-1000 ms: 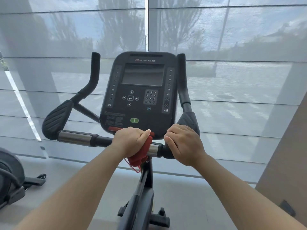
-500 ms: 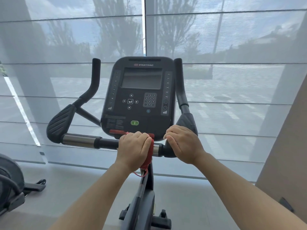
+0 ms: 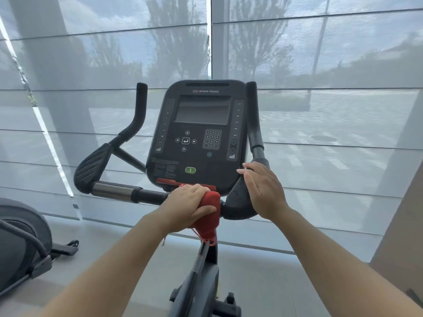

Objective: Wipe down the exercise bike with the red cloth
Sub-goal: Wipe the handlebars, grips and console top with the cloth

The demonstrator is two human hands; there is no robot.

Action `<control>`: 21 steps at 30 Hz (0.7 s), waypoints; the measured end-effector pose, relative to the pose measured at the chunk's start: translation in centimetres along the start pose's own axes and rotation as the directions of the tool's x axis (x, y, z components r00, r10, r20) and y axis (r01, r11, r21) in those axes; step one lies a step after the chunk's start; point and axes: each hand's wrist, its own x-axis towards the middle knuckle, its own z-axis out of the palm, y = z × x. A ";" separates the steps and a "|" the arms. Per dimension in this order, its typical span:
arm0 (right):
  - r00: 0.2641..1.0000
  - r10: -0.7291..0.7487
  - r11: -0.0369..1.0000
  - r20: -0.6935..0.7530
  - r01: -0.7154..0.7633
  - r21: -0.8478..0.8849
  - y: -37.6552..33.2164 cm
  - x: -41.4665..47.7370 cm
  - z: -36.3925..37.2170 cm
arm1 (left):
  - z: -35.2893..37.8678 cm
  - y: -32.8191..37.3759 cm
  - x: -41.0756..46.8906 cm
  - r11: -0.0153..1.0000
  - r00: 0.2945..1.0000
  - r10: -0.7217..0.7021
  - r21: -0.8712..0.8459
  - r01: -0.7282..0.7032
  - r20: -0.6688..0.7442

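The exercise bike stands in front of me, its black console (image 3: 201, 133) facing me above the handlebar (image 3: 128, 192). My left hand (image 3: 186, 203) presses the red cloth (image 3: 209, 215) around the middle of the bar, just below the console, with a loose thread dangling. My right hand (image 3: 263, 191) lies on the black right elbow pad (image 3: 238, 202) with its fingers stretched out flat, gripping nothing. The left elbow pad (image 3: 92, 164) and both upright grips are uncovered.
A wall of shaded windows (image 3: 320, 65) rises straight behind the bike. Part of another grey exercise machine (image 3: 20, 243) sits on the floor at the left. A beige wall (image 3: 402, 225) closes the right side.
My right hand let go of the bar end and now rests flat, higher on the right elbow pad. My left hand with the cloth slid slightly to the right along the bar.
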 end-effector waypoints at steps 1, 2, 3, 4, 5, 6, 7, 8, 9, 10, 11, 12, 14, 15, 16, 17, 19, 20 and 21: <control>1.000 0.001 1.000 0.007 -0.001 -0.003 -0.1 -0.1 0.0 | 0.1 0.9 0.4 1.000 1.000 -0.011 0.002 0.011 -0.003; 1.000 0.004 1.000 0.021 -0.004 -0.005 -0.2 -0.1 -0.1 | 0.4 1.7 0.8 1.000 1.000 -0.018 0.008 0.019 -0.009; 0.999 0.009 1.000 0.039 -0.009 -0.007 -0.3 -0.1 -0.2 | 0.7 2.3 0.9 1.000 0.999 -0.024 0.013 0.024 -0.024; 0.998 0.013 1.000 0.060 -0.012 -0.012 -0.4 -0.1 -0.4 | 1.0 2.7 0.9 1.000 0.998 -0.026 0.012 0.026 -0.050; 0.997 0.010 1.000 0.083 -0.008 -0.022 -0.4 -0.2 -0.6 | 1.3 2.7 0.6 1.000 0.996 -0.026 0.004 0.027 -0.080; 0.994 -0.002 0.999 0.107 0.006 -0.038 -0.4 -0.3 -0.7 | 1.7 2.6 0.1 1.000 0.994 -0.021 -0.009 0.020 -0.109; 0.991 -0.016 0.998 0.134 0.024 -0.058 -0.3 -0.5 -0.8 | 1.9 2.3 -0.3 1.000 0.992 -0.009 -0.020 0.007 -0.129; 0.987 -0.026 0.996 0.160 0.039 -0.080 -0.1 -0.8 -0.9 | 2.1 2.1 -0.7 1.000 0.990 0.007 -0.026 -0.011 -0.140; 0.983 -0.029 0.994 0.181 0.048 -0.100 0.1 -1.1 -0.9 | 2.2 1.8 -0.9 0.999 0.990 0.023 -0.031 -0.028 -0.140; 0.981 -0.029 0.992 0.194 0.053 -0.119 0.3 -1.4 -0.9 | 2.1 1.4 -0.9 0.999 0.991 0.031 -0.038 -0.036 -0.129; 0.979 -0.025 0.990 0.203 0.053 -0.132 0.3 -1.6 -0.9 | 1.9 1.0 -0.8 0.999 0.993 0.027 -0.044 -0.032 -0.112; 0.978 -0.018 0.989 0.209 0.049 -0.141 0.4 -1.7 -0.8 | 1.5 0.4 -0.6 0.999 0.995 0.013 -0.046 -0.018 -0.095; 0.976 0.004 0.988 0.216 0.030 -0.151 0.3 -1.8 -0.8 | 0.6 -1.5 -0.3 0.997 0.996 -0.048 -0.068 0.044 -0.070; 0.976 0.014 0.988 0.216 0.020 -0.154 0.2 -1.8 -0.8 | 0.1 -2.8 -0.4 0.992 0.994 -0.094 -0.092 0.089 -0.058; 0.976 0.022 0.988 0.215 0.012 -0.157 0.0 -1.8 -0.7 | -0.3 -4.1 -0.6 0.984 0.989 -0.141 -0.114 0.135 -0.045; 0.977 0.030 0.987 0.210 0.004 -0.160 -0.1 -1.9 -0.6 | -0.4 -5.3 -0.8 0.977 0.983 -0.180 -0.123 0.175 -0.037; 0.982 0.060 0.986 0.180 -0.030 -0.162 -0.6 -1.9 -0.3 | -0.5 -6.5 -1.1 0.973 0.976 -0.217 -0.095 0.213 -0.037; 0.984 0.084 0.986 0.158 -0.059 -0.156 -0.9 -1.9 -0.1 | -0.5 -6.5 -1.0 0.974 0.975 -0.218 -0.075 0.214 -0.041; 0.984 0.109 0.985 0.140 -0.088 -0.150 -1.2 -1.9 0.1 | -0.5 -6.3 -0.9 0.975 0.976 -0.214 -0.064 0.211 -0.043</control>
